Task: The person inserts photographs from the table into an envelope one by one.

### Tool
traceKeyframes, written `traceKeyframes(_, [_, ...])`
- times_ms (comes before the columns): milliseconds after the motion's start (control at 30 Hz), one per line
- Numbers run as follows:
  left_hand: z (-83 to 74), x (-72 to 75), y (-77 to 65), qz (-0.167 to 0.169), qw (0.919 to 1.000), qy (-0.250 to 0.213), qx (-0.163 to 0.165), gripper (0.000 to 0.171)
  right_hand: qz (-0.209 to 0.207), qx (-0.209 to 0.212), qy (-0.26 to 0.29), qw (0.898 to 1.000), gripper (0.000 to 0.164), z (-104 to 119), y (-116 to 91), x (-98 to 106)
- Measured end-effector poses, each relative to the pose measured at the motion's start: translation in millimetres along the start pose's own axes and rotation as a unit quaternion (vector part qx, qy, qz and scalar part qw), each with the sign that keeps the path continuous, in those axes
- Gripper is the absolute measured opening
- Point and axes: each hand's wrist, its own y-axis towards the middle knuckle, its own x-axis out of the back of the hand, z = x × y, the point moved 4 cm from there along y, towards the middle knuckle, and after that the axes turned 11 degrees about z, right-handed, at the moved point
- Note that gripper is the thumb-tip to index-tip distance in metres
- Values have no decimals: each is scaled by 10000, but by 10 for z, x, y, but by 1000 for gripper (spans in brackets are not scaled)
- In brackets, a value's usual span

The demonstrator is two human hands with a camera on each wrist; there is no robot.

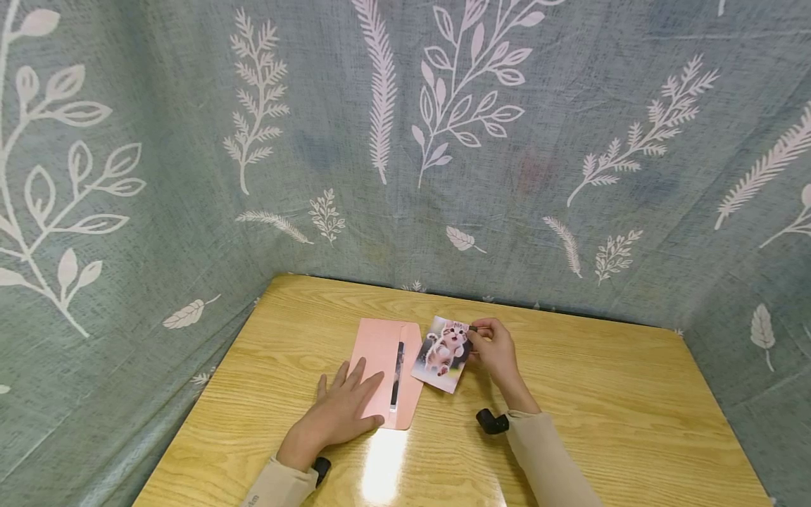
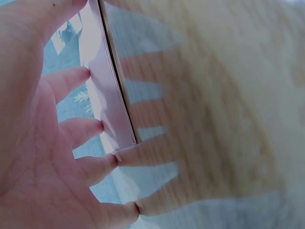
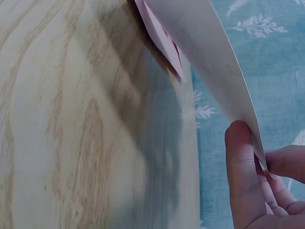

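Observation:
A pink envelope lies on the wooden table, with a narrow dark, picture-like strip showing along the slit on its right side. My left hand rests on its lower left part with fingers spread; in the left wrist view the fingertips press down around the envelope's edge. My right hand pinches a photo card of a kitten by its upper right corner. The card tilts above the table, its left edge overlapping the envelope. From the right wrist, its pale back shows between thumb and fingers.
The glossy wooden table reaches back to a grey-blue curtain with white leaf prints, which hangs behind and on both sides. Black wrist devices sit at the left cuff and the right cuff.

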Motion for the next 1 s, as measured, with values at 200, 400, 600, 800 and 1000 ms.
traceKeyframes(200, [14, -5, 7, -21, 9999, 91, 36, 79, 15, -35, 24, 10000, 21, -13, 45, -43])
traceKeyframes(400, [19, -10, 15, -11, 9999, 112, 42, 80, 21, -91, 63, 9999, 20, -47, 90, -96])
traceKeyframes(600, [20, -18, 13, 13, 9999, 90, 57, 79, 43, -84, -42, 9999, 19, -87, 123, -164])
traceKeyframes(800, [21, -17, 10, 23, 9999, 81, 56, 79, 160, -58, -29, 9999, 19, -97, 135, -242])
traceKeyframes(1000, [18, -13, 9, 54, 9999, 98, 49, 79, 324, -61, -12, 9995, 16, -109, 143, -295])
